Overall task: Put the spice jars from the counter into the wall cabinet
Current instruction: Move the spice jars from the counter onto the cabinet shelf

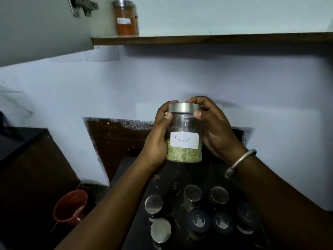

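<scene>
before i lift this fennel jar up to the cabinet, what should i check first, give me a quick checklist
1. Grip: left hand and right hand both wrap the fennel jar: ok.
2. Lid seated: looks flush: ok.
3. Cabinet door open: ok.
4. Shelf space right of the orange jar: ok.
5. Jar upright: ok.
6. Shelf depth: cannot tell.

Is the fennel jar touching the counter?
Apart. The head view shows the fennel jar held up in the left hand and right hand, its base clearly above the dark counter.
</scene>
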